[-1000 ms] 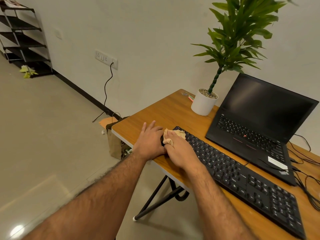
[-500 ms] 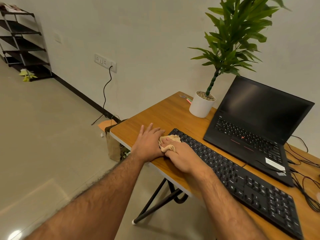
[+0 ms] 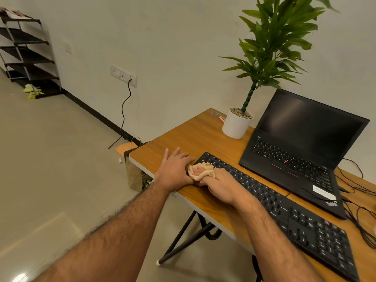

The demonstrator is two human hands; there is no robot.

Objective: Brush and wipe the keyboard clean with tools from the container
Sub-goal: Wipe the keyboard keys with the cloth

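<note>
- The black keyboard (image 3: 284, 212) lies along the near edge of the wooden desk (image 3: 193, 133), in front of the open laptop (image 3: 301, 151).
- The right hand (image 3: 221, 185) holds a bunched beige cloth (image 3: 200, 170), fingers curled round it, on the keyboard's left end.
- The left hand (image 3: 175, 169) lies flat with straight fingers, touching the keyboard's left edge.
- The cloth looks soft and light; best gripped bunched.
- The keyboard seems light and likely to slide, so bracing its end makes sense.

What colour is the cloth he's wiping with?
The cloth is light beige, seen best in the head view.
</note>
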